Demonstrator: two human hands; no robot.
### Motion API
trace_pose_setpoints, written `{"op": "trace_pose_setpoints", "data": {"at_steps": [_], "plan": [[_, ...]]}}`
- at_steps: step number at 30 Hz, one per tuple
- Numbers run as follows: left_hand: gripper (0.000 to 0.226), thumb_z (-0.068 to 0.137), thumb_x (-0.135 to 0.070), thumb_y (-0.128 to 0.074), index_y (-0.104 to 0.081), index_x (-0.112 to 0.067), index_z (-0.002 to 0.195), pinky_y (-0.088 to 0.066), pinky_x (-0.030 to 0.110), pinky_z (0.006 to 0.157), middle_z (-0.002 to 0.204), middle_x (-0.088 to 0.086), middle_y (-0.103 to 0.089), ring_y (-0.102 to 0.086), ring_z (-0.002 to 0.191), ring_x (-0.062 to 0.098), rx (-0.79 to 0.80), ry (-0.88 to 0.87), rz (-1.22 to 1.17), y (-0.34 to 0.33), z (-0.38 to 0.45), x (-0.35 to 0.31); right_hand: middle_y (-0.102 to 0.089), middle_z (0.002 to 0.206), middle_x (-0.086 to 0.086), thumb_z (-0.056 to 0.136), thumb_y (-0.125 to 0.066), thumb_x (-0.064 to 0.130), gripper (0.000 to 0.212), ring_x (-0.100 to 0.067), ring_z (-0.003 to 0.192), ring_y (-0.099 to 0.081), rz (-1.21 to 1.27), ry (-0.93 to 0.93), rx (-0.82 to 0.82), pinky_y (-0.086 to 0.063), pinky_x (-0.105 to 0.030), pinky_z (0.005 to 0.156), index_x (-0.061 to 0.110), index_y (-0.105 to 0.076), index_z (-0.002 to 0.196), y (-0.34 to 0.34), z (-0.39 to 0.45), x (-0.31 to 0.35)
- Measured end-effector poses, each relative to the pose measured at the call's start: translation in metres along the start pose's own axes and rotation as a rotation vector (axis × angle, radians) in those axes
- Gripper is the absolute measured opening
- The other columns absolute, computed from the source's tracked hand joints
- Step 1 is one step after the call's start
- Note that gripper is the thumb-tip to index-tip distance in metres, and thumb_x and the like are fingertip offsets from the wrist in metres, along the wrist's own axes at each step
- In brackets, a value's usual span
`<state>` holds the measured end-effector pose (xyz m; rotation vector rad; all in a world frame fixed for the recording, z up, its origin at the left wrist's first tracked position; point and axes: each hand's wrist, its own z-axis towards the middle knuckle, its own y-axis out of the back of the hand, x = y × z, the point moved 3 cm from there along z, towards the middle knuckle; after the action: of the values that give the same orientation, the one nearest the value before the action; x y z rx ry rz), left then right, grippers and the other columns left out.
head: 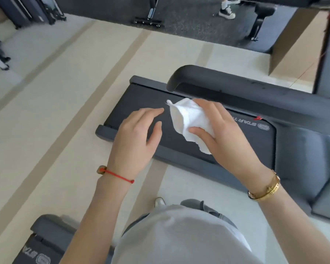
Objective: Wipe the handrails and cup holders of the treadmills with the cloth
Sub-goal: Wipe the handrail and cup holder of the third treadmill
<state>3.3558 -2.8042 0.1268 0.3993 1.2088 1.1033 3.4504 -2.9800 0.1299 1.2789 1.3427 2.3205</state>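
A white cloth (pixel 189 119) is bunched in my right hand (pixel 223 134), thumb and fingers closed around it, held in the air above the treadmill's dark belt (pixel 141 100). My left hand (pixel 137 138) hovers just left of the cloth, fingers spread, holding nothing. The treadmill's black handrail (pixel 236 88) runs from its rounded end at centre toward the right edge, just beyond my right hand and apart from the cloth. No cup holder is visible.
A second treadmill's end (pixel 44 242) shows at the bottom left. Pale floor with beige stripes lies to the left. Other gym machines (pixel 149 18) stand on dark flooring at the top, where another person's shoe (pixel 227 12) is seen. A column (pixel 324 60) rises at right.
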Motion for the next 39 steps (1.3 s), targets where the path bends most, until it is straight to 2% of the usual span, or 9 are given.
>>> {"op": "trace_pose_setpoints", "data": {"at_steps": [8, 12, 16, 20, 25, 28, 31, 35, 39], "plan": [[0.030, 0.097, -0.012, -0.055, -0.064, -0.010, 0.125, -0.049, 0.039, 0.095, 0.121, 0.001, -0.065, -0.060, 0.112, 0.019, 0.073, -0.189, -0.071, -0.016, 0.066, 0.006, -0.047, 0.132, 0.001, 0.097, -0.055, 0.032, 0.048, -0.020, 0.114, -0.044, -0.134, -0.120, -0.225, -0.036, -0.025, 0.095, 0.021, -0.040, 0.141, 0.022, 0.021, -0.008], [0.029, 0.096, -0.011, -0.056, -0.064, -0.010, 0.124, -0.047, 0.034, 0.097, 0.119, 0.002, -0.066, -0.060, 0.110, 0.020, 0.083, -0.241, -0.092, -0.032, 0.097, 0.000, -0.049, 0.129, -0.005, 0.099, -0.052, 0.033, 0.046, -0.028, 0.108, -0.047, -0.271, -0.127, -0.297, -0.042, -0.041, 0.096, 0.016, -0.043, 0.140, 0.039, 0.034, -0.021], [0.028, 0.096, -0.011, -0.055, -0.065, -0.009, 0.123, -0.046, 0.029, 0.098, 0.118, 0.003, -0.066, -0.060, 0.110, 0.020, 0.082, -0.289, -0.106, -0.052, 0.127, -0.011, -0.051, 0.128, -0.009, 0.099, -0.049, 0.038, 0.047, -0.031, 0.101, -0.048, -0.417, -0.103, -0.361, -0.043, -0.044, 0.091, 0.014, -0.046, 0.139, 0.058, 0.050, -0.038], [0.028, 0.096, -0.010, -0.055, -0.065, -0.007, 0.121, -0.047, 0.035, 0.098, 0.117, 0.004, -0.067, -0.060, 0.109, 0.022, 0.096, -0.300, -0.117, -0.076, 0.152, -0.024, -0.051, 0.130, -0.009, 0.099, -0.049, 0.039, 0.047, -0.031, 0.104, -0.048, -0.516, -0.106, -0.331, -0.042, -0.044, 0.089, 0.014, -0.047, 0.138, 0.071, 0.071, -0.065], [0.026, 0.095, -0.010, -0.054, -0.065, -0.009, 0.118, -0.048, 0.038, 0.094, 0.115, 0.002, -0.066, -0.059, 0.108, 0.023, 0.163, -0.277, -0.095, -0.107, 0.175, -0.034, -0.053, 0.125, -0.001, 0.100, -0.037, 0.045, 0.044, -0.026, 0.103, -0.049, -0.475, -0.184, -0.121, -0.037, -0.037, 0.090, 0.020, -0.050, 0.134, 0.062, 0.088, -0.107], [0.024, 0.094, -0.010, -0.055, -0.066, -0.010, 0.116, -0.048, 0.041, 0.093, 0.112, 0.001, -0.067, -0.060, 0.106, 0.023, 0.187, -0.251, -0.095, -0.122, 0.183, -0.038, -0.061, 0.100, 0.004, 0.099, -0.033, 0.049, 0.042, -0.022, 0.090, -0.053, -0.411, -0.172, -0.115, -0.039, -0.035, 0.084, 0.019, -0.061, 0.109, 0.057, 0.089, -0.124], [0.026, 0.096, -0.014, -0.054, -0.067, -0.010, 0.118, -0.048, 0.041, 0.096, 0.116, 0.001, -0.068, -0.061, 0.109, 0.022, 0.207, -0.237, -0.093, -0.134, 0.187, -0.040, -0.046, 0.073, 0.011, 0.097, -0.036, 0.052, 0.038, -0.017, 0.070, -0.045, -0.390, -0.163, -0.159, -0.038, -0.031, 0.069, 0.021, -0.049, 0.079, 0.062, 0.090, -0.134], [0.025, 0.097, -0.015, -0.054, -0.067, -0.009, 0.118, -0.047, 0.047, 0.096, 0.114, 0.002, -0.069, -0.064, 0.106, 0.023, 0.224, -0.239, -0.057, -0.141, 0.186, -0.038, -0.043, 0.065, 0.010, 0.095, -0.035, 0.057, 0.042, -0.016, 0.062, -0.043, -0.415, -0.196, -0.131, -0.025, -0.028, 0.057, 0.023, -0.043, 0.072, 0.073, 0.084, -0.149], [0.021, 0.096, -0.010, -0.056, -0.070, -0.007, 0.112, -0.048, 0.049, 0.093, 0.106, 0.003, -0.072, -0.067, 0.096, 0.025, 0.200, -0.251, -0.011, -0.139, 0.185, -0.034, -0.055, 0.096, 0.010, 0.093, -0.031, 0.061, 0.051, -0.018, 0.063, -0.049, -0.375, -0.266, -0.095, -0.028, -0.029, 0.053, 0.019, -0.058, 0.085, 0.073, 0.090, -0.151]]}}
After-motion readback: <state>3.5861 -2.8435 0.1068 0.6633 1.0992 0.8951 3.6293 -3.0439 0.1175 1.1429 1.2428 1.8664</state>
